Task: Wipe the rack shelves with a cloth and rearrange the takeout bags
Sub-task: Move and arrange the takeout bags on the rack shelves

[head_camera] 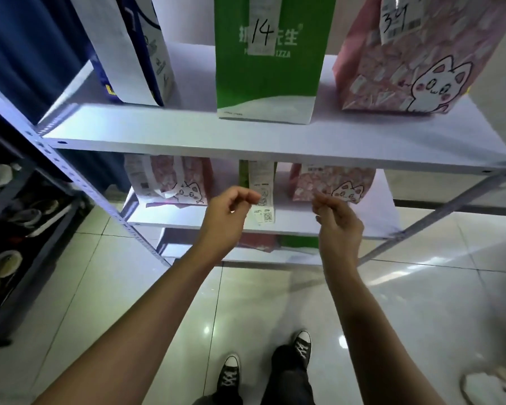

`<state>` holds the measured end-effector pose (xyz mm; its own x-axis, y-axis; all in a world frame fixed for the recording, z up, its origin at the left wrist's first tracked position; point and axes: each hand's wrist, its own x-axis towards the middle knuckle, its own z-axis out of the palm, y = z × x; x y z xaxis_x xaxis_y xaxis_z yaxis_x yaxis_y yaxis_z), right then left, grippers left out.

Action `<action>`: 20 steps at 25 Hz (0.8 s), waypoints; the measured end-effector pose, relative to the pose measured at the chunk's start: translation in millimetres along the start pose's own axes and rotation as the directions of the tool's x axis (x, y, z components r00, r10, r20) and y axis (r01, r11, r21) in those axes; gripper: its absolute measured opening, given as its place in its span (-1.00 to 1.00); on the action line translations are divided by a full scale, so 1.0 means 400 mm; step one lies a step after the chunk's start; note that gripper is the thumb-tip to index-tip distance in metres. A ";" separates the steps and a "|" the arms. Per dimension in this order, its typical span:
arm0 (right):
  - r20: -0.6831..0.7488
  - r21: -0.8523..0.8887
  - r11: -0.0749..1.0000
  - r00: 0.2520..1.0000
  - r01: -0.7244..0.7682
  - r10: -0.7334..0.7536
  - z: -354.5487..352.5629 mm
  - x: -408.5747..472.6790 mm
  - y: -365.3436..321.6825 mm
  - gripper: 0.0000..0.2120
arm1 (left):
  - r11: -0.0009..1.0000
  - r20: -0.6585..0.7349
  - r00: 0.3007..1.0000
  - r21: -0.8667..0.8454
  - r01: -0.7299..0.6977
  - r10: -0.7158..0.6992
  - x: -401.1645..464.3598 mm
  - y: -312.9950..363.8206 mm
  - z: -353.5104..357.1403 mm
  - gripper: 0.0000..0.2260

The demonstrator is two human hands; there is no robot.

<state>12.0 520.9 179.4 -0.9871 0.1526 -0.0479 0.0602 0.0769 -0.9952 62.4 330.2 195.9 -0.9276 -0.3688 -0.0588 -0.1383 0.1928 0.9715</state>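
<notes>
A white metal rack has an upper shelf (pixel 246 138) with three takeout bags: a blue-and-white bag (pixel 135 51) at left, a green bag marked 14 (pixel 268 71) in the middle, a pink cat bag (pixel 403 62) at right. On the second shelf (pixel 298 226) stand a pink cat bag (pixel 173 184), a green bag with a long receipt (pixel 262 194) and another pink cat bag (pixel 333 182). My left hand (pixel 231 211) and my right hand (pixel 338 217) hover in front of the second shelf, fingers loosely curled, holding nothing. No cloth is in view.
A lower shelf (pixel 275 258) holds more bags, mostly hidden. A dark shoe rack (pixel 18 217) stands at left. Glossy floor tiles (pixel 129 317) lie below, with my two sneakers (pixel 266 361). A white object (pixel 491 387) lies on the floor at bottom right.
</notes>
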 end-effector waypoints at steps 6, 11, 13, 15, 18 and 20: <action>-0.041 -0.058 0.997 0.998 -0.059 0.057 0.008 0.002 0.159 -0.77 | 0.999 0.068 0.997 -0.031 0.030 -0.028 0.022 -0.140 0.056 -0.71; -0.070 -0.056 0.987 0.987 -0.150 0.146 0.002 0.101 0.292 -0.77 | 0.997 0.094 0.994 -0.037 0.068 -0.064 0.089 -0.268 0.166 -0.72; -0.070 -0.059 0.985 0.985 -0.162 0.158 -0.009 0.159 0.350 -0.76 | 0.997 0.094 0.993 -0.025 0.077 -0.074 0.124 -0.317 0.224 -0.72; -0.071 -0.075 0.987 0.988 -0.145 0.140 -0.024 0.221 0.406 -0.75 | 0.997 0.098 0.992 0.003 0.082 -0.082 0.162 -0.366 0.285 -0.71; -0.076 -0.092 0.991 0.993 -0.093 0.086 -0.045 0.321 0.493 -0.73 | 0.996 0.095 0.994 0.074 0.054 -0.061 0.223 -0.429 0.365 -0.69; -0.080 -0.088 0.994 0.995 -0.066 0.059 -0.061 0.376 0.544 -0.73 | 0.993 0.089 0.995 0.109 0.044 -0.054 0.255 -0.462 0.407 -0.68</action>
<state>-119.9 584.6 -42.1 -0.9669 0.2350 -0.0992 0.1377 0.1535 -0.9785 -63.3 405.1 -27.0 -0.9459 -0.2967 -0.1312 -0.2160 0.2742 0.9371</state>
